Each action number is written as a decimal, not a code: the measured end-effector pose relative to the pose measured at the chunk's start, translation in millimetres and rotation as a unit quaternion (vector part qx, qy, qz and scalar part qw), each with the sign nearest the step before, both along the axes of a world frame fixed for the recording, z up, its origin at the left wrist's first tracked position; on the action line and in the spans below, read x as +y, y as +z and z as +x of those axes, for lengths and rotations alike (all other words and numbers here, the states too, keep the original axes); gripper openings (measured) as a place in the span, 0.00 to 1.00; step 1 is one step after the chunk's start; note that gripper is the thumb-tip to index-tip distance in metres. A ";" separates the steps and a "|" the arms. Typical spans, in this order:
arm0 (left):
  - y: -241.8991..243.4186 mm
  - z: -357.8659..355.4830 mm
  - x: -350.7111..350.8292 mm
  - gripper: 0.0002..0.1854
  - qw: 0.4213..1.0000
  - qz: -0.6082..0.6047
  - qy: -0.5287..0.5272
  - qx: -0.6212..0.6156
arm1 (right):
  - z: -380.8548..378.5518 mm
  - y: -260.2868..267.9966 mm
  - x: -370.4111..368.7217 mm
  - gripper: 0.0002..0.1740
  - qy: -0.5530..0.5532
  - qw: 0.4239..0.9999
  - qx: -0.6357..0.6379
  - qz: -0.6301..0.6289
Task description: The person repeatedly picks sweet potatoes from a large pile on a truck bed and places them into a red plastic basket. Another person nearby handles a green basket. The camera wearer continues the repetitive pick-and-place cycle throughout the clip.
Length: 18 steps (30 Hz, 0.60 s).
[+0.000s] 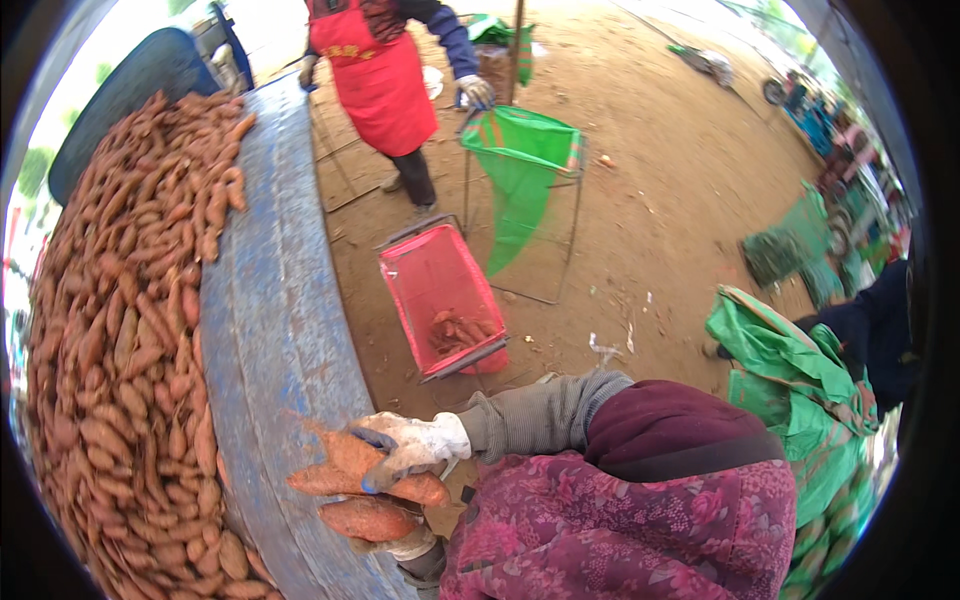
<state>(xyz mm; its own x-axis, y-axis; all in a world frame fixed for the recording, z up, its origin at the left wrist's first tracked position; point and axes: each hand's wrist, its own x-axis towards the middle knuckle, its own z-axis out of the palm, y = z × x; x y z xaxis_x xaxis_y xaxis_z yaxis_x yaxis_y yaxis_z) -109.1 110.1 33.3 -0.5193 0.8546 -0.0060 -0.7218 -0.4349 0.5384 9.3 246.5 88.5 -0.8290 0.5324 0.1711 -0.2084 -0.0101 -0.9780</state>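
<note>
My right hand (405, 450), in a soiled white work glove with blue-grey fingertips, grips a few sweet potatoes (325, 480) over the near edge of a worn blue wooden table (281, 300). Just below it, my gloved left hand (409, 546) holds another reddish sweet potato (367, 519); that hand is mostly hidden behind the sweet potato. The two handfuls are close together, in front of my floral apron (622, 525). A large heap of sweet potatoes (127, 337) covers the far side of the table.
A red mesh bag (427, 262) on a metal frame, with some sweet potatoes at its bottom, stands beside the table. Beyond it a green mesh bag (517, 180) hangs on another frame. A person in a red apron (375, 75) touches that frame. Green sacks (787, 390) are behind me.
</note>
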 end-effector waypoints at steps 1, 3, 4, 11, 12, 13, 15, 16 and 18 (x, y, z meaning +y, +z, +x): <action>-0.9 -1.6 2.7 0.37 1.000 0.003 -0.017 0.004 | 7.1 -0.8 -0.4 0.30 -0.011 0.997 0.056 -0.061; -2.2 -3.3 7.3 0.37 0.999 0.003 -0.050 0.010 | 19.1 -0.4 0.8 0.33 -0.010 0.991 0.045 -0.123; -2.7 -2.1 9.5 0.38 0.998 0.005 -0.067 0.010 | 26.1 0.8 1.5 0.33 -0.032 0.989 0.050 -0.132; 8.0 31.1 21.4 0.40 0.981 -0.001 -0.193 0.034 | 70.8 7.4 -8.8 0.37 -0.113 0.992 0.016 -0.057; 11.1 38.2 24.9 0.40 0.977 -0.003 -0.210 0.038 | 75.3 3.8 -8.4 0.38 -0.127 0.991 0.020 -0.042; 14.2 46.2 29.2 0.40 0.973 -0.003 -0.228 0.040 | 80.2 -1.3 -7.6 0.39 -0.138 0.990 0.041 -0.008; 21.8 62.0 43.0 0.41 0.963 -0.003 -0.263 0.048 | 90.7 -14.8 2.9 0.40 -0.151 0.981 0.054 -0.106; 26.6 71.8 50.9 0.41 0.955 0.017 -0.291 0.062 | 98.0 -22.0 9.5 0.38 -0.172 0.971 0.064 -0.153; 36.0 94.0 74.0 0.43 0.945 -0.052 -0.308 0.098 | 120.0 -35.0 22.1 0.36 -0.183 0.942 0.110 -0.261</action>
<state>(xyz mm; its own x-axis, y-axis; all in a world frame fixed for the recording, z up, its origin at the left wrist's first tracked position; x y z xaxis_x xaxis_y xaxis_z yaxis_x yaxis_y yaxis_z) -15.2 184.1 69.3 0.0763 0.9951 -0.0625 -0.7032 0.0981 0.7042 129.3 268.5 53.5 -0.5493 0.8343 -0.0467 -0.4879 -0.3656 -0.7926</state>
